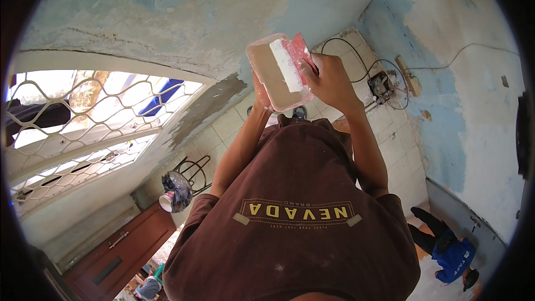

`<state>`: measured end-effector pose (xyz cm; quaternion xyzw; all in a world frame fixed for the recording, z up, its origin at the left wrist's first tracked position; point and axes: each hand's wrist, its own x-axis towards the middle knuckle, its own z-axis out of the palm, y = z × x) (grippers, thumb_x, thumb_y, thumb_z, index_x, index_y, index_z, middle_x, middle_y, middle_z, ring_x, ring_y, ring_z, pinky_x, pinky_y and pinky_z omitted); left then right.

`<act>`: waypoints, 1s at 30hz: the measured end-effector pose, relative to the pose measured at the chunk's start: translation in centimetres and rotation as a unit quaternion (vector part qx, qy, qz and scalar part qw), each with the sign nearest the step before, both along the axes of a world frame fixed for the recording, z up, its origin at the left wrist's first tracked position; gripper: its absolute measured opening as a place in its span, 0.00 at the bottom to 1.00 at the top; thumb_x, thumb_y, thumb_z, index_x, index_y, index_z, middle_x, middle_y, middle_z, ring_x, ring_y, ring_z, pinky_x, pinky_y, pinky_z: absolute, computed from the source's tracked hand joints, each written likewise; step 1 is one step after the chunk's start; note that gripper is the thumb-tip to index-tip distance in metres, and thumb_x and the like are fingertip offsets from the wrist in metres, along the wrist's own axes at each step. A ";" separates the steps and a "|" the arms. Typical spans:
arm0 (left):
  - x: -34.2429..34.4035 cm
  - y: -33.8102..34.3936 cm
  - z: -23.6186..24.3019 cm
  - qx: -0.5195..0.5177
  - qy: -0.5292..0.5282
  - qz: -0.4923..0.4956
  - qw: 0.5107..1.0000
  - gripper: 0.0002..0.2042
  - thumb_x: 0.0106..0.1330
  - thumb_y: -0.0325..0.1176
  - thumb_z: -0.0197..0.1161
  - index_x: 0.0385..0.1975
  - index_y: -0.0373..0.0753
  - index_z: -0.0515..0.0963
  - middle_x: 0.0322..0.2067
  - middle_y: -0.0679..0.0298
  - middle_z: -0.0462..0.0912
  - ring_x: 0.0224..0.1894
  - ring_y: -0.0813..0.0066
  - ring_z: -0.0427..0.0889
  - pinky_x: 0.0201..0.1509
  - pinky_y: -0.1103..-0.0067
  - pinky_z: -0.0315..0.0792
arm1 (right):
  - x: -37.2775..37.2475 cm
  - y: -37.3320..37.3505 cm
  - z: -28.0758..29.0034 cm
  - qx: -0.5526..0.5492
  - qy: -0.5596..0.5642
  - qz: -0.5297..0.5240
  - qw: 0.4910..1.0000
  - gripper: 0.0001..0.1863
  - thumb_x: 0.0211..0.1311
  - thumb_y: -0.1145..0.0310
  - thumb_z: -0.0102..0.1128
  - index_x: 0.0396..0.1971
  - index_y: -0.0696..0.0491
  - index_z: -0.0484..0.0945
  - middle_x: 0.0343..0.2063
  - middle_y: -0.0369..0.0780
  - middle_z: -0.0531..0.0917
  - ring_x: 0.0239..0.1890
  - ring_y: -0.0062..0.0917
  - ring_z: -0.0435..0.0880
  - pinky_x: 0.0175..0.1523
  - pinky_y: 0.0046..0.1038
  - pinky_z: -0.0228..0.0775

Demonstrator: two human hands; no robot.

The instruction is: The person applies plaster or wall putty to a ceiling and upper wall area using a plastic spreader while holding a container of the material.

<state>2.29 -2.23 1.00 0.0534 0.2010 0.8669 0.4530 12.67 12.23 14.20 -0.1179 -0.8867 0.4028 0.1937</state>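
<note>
My left hand (259, 96) grips from below a pink plastic tray (271, 75) whose flat brownish face is turned up. My right hand (330, 79) is shut on a red-handled scraper (301, 48) and presses its blade on the tray. A thick strip of white putty (287, 67) lies along the blade edge. Both arms reach out from my brown shirt (290, 228) toward a peeling blue-and-grey wall (184, 17).
A window with a wavy metal grille (83, 117) fills the left. Cables and a small electrical box (383, 85) lie on the tiled floor (398, 150). A dark bag with a cup (175, 190), a wire stand (195, 170), a brown door (120, 248) and a crouching person in blue (452, 255) are below.
</note>
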 end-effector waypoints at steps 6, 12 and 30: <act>0.3 -0.4 0.0 0.060 -0.018 0.011 0.998 0.32 0.75 0.59 0.44 0.70 0.43 0.63 0.63 0.56 0.74 0.61 0.57 0.78 0.65 0.60 0.75 | -0.2 -2.7 -1.0 0.038 -0.046 -0.016 0.998 0.12 0.61 0.68 0.59 0.23 0.62 0.75 0.21 0.55 0.78 0.27 0.54 0.79 0.34 0.49 0.70; 0.0 -1.3 -1.0 -0.014 0.120 0.038 0.992 0.29 0.77 0.56 0.44 0.68 0.42 0.64 0.60 0.56 0.74 0.59 0.58 0.78 0.63 0.61 0.75 | -1.0 -6.5 -1.8 0.018 -0.068 0.005 0.997 0.12 0.62 0.68 0.57 0.24 0.61 0.76 0.23 0.55 0.80 0.30 0.54 0.81 0.35 0.48 0.73; 0.0 -2.2 -1.8 -0.035 0.025 0.043 0.998 0.32 0.75 0.62 0.42 0.66 0.44 0.66 0.58 0.58 0.76 0.58 0.59 0.78 0.62 0.60 0.75 | -1.2 -6.3 -2.9 0.077 -0.132 0.020 0.988 0.09 0.60 0.68 0.58 0.30 0.60 0.79 0.27 0.52 0.83 0.33 0.47 0.86 0.39 0.46 0.79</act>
